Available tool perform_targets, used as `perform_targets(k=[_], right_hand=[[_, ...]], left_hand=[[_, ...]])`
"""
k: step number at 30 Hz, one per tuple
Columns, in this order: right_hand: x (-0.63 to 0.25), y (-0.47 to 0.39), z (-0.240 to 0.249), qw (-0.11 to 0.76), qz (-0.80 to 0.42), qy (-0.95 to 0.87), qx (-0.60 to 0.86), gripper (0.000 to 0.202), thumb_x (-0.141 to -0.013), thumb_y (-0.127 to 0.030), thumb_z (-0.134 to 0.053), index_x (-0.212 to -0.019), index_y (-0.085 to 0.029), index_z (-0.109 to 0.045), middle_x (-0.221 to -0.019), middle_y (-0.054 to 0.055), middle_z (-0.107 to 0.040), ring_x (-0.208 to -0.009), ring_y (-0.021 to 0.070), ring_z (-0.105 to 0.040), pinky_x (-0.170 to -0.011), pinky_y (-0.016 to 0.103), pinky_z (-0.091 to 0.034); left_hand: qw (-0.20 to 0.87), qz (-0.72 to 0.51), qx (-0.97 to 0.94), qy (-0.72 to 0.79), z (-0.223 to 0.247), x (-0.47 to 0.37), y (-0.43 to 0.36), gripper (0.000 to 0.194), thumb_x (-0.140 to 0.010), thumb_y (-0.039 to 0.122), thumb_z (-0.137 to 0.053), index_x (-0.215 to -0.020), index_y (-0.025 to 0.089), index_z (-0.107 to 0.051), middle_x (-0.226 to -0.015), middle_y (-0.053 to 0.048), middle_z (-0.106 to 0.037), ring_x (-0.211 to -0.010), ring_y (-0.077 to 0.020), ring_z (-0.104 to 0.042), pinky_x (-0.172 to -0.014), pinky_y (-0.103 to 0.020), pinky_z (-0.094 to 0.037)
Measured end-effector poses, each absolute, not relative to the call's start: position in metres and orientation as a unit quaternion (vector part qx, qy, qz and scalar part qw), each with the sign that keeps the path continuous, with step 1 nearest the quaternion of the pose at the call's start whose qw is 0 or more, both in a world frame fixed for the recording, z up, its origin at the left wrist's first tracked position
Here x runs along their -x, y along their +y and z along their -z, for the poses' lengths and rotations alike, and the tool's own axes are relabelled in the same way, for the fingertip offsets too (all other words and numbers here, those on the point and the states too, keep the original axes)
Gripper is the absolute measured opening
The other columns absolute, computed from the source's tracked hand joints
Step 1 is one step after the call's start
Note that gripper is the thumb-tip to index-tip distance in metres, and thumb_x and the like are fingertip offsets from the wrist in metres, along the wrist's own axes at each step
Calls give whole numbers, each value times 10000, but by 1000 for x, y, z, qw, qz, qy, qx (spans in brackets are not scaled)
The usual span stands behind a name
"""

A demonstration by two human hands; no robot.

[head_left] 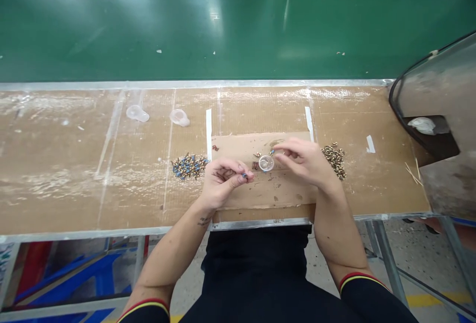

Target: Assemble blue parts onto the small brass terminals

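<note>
Pinched between the thumb and fingers of my left hand (226,179) is a small blue-tipped part (244,175). My right hand (303,161) has its thumb and forefinger closed beside a small clear cup (266,163), with a thin stick-like item with a blue end (272,152) at the fingertips. The cup stands on a cardboard sheet (260,194). Left of my left hand lies a pile of small brass parts with blue pieces (189,166). A pile of plain brass parts (334,159) lies beyond my right wrist. Some tiny brown pieces (255,165) sit beside the cup.
Two translucent cups (137,113) (180,117) lie at the back left of the cardboard-covered table (74,164). A green surface (223,25) runs behind it. At the right are thin sticks (413,174), a metal housing (453,104) and a black cable (394,99).
</note>
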State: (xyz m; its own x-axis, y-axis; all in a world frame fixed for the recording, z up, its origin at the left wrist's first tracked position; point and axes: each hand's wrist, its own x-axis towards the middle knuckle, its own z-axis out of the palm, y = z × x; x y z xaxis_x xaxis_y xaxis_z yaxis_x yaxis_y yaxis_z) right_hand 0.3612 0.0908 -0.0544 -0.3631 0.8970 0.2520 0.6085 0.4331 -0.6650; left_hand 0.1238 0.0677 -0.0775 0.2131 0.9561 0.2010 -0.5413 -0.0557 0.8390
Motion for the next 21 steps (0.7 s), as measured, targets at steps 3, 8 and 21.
perform_targets(k=[3,8,21], right_hand=[[-387,93,53,401,-152,-698,573,150,-907,-304,-641,-933,-215,-758,-740,13,-673,-612,137,-563,-569,276,-445],[-442,95,64,413,-92,-561,711,159,-810,-305,-651,-806,-189,-760,-726,36,-691,-642,168,-583,-612,311,-464],[-468,92,72,224,-222,-638,703,174,-798,-300,-658,-869,-214,-791,-911,73,-726,-831,223,-636,-813,406,-512]], left_hand=[[647,-581,-430,244,77,-122,68,192,-770,276,-874,-800,185,-708,-700,-22,-743,-648,-140,-735,-558,-192,-621],[645,-583,-434,235,74,-122,70,160,-776,256,-867,-785,180,-727,-635,-13,-710,-594,-129,-709,-543,-192,-603],[632,-577,-423,298,74,-120,74,222,-748,308,-883,-737,183,-700,-700,-33,-711,-633,-127,-694,-562,-199,-599]])
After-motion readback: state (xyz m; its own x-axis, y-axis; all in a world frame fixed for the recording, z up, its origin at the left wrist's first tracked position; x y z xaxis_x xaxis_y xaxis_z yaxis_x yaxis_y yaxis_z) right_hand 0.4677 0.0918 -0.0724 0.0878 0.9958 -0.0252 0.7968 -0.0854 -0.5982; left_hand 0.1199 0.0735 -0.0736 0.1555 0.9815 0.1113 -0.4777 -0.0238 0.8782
